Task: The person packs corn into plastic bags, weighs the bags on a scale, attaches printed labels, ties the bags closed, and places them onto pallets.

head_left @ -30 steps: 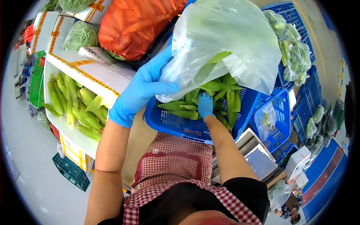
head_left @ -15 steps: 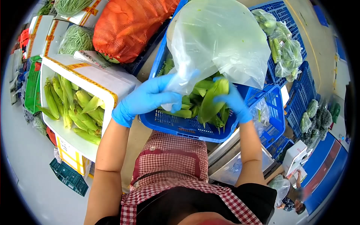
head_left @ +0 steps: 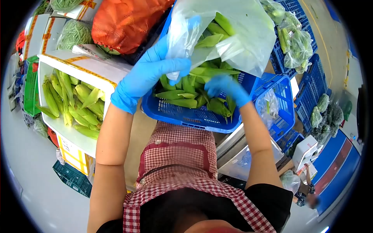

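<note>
My left hand (head_left: 149, 72), in a blue glove, is closed around the gathered edge of a clear plastic bag (head_left: 248, 46). The bag's mouth gapes toward me, with green-husked corn (head_left: 217, 33) inside it. Beneath lies a blue crate (head_left: 186, 121) holding more ears of corn in green husks (head_left: 180, 101) and loose husk leaves. Over the crate's right half, my gloved right hand (head_left: 227, 89) reaches down among the corn. Its fingers are bent and smeared by motion, and I cannot make out whether they grip anything.
On the left, a white foam box (head_left: 112, 93) holds more corn. Behind it sits an orange mesh sack (head_left: 128, 27) beside bagged green beans (head_left: 75, 37). Blue crates (head_left: 285, 112) and bagged vegetables (head_left: 299, 54) stand to the right. Another person (head_left: 307, 190) is at the far lower right.
The ear of corn in my right hand has left it, and green corn now shows inside the bag. That hand has moved down and left into the crate. My left hand has risen with the bag.
</note>
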Available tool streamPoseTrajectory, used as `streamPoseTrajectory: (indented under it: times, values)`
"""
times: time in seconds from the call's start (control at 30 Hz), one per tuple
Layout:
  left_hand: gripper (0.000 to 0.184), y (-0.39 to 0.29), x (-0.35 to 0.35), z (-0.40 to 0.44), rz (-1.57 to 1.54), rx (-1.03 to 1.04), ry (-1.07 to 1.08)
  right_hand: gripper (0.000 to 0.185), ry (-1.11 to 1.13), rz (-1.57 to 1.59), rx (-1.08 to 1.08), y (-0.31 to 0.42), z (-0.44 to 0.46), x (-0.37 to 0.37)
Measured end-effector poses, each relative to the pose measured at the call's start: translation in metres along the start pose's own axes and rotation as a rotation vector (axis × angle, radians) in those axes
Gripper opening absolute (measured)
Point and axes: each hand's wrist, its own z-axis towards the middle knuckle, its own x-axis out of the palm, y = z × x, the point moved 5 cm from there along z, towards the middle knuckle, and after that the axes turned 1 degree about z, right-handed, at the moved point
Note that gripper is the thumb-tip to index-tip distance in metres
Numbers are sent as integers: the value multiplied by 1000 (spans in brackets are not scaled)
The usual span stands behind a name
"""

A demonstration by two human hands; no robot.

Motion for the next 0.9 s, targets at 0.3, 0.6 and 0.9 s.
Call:
streamPoseTrajectory:
  times: [0.3,0.6,0.9]
  values:
    - [48,3,2,-6,43,-75,-40,48,13,-1330,375,-204,50,0]
    - [45,11,3,-14,190,-150,42,61,87,432,-209,19,-87,-59]
    - [44,27,5,3,129,17,-89,26,183,77,-431,74,33,9]
